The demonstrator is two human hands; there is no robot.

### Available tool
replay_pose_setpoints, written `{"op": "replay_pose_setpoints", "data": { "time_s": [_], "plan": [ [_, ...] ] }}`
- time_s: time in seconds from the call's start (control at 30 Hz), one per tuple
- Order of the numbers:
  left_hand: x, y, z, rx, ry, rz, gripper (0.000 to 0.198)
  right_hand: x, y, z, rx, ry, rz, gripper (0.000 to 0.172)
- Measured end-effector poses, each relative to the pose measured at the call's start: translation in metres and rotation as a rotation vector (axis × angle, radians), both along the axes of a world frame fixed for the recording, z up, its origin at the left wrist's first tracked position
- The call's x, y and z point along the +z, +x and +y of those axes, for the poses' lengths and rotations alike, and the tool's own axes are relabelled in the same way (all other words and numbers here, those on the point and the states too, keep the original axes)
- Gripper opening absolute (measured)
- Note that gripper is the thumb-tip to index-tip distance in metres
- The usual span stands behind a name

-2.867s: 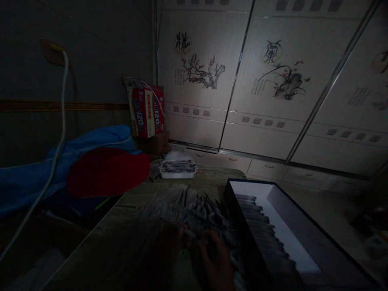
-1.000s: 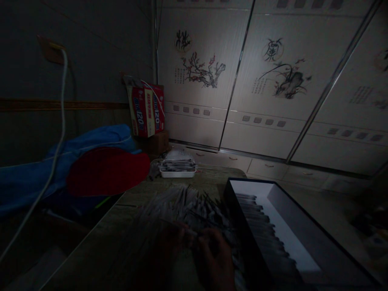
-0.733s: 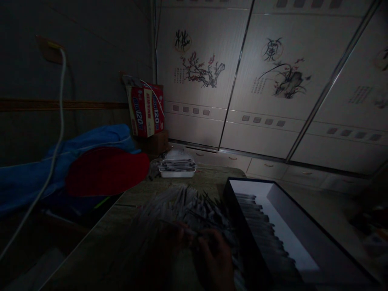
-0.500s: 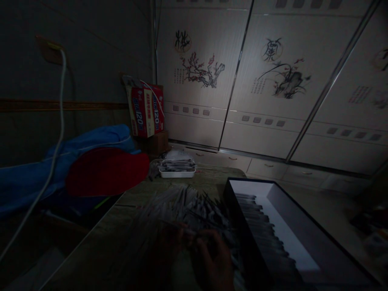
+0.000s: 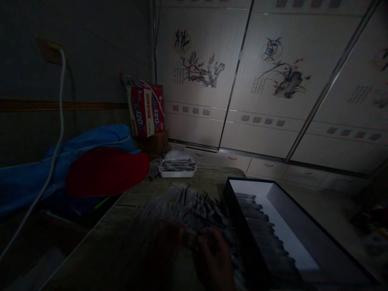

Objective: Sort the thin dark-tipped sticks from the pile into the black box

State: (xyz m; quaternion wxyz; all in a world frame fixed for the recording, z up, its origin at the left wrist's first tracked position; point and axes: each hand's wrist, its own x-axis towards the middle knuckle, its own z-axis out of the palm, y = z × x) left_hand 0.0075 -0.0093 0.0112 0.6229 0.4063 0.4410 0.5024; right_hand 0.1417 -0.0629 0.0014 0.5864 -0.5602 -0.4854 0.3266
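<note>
The light is very dim. At the lower middle of the head view my left hand (image 5: 172, 239) is closed, with a slender pen-like stick (image 5: 190, 231) between its fingers. My right hand (image 5: 216, 252) pinches at the other end of this stick, close beside the left fingertips. Just beyond both hands spreads a loose pile of thin clear and dark pen-like sticks (image 5: 182, 202) on the table. To the right lies a dark-edged box (image 5: 291, 218) with a white inside. Dark pen-like sticks (image 5: 262, 226) lie in a row along its left side.
A white tray (image 5: 177, 174) holding thin sticks stands at the table's (image 5: 136, 198) far end. Red and blue cloth (image 5: 106, 171) lies along the left, with a white cable (image 5: 60, 117) hanging there. A red carton (image 5: 147, 111) stands in the corner beside the sliding wardrobe doors (image 5: 194, 64).
Both hands stay almost in place, still close together on the stick. The fingers have shifted only slightly; the pile, box and tray look the same.
</note>
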Motion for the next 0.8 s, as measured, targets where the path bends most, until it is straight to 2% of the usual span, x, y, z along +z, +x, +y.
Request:
{"op": "replay_pose_setpoints", "data": {
  "time_s": [0.13, 0.2, 0.4, 0.5, 0.63, 0.8],
  "plan": [
    [-0.009, 0.001, 0.001, -0.031, 0.062, -0.116, 0.038, -0.002, 0.000, -0.001, 0.031, 0.010, 0.085, 0.028],
    [-0.010, 0.001, 0.000, -0.029, 0.074, -0.104, 0.037, -0.007, 0.001, 0.001, 0.044, -0.002, 0.154, 0.030],
    [0.009, -0.002, -0.009, 0.042, 0.029, 0.064, 0.033, -0.015, 0.002, 0.006, 0.083, -0.004, 0.282, 0.030],
    [0.015, -0.001, -0.010, 0.025, 0.054, 0.072, 0.030, -0.014, 0.001, 0.005, 0.067, 0.009, 0.232, 0.029],
    [0.013, 0.003, -0.008, -0.011, 0.020, -0.058, 0.033, -0.008, 0.001, 0.003, 0.017, 0.003, 0.127, 0.028],
    [0.012, 0.000, -0.008, 0.087, -0.032, -0.059, 0.038, -0.001, 0.005, -0.001, -0.077, 0.028, -0.089, 0.022]
  ]
}}
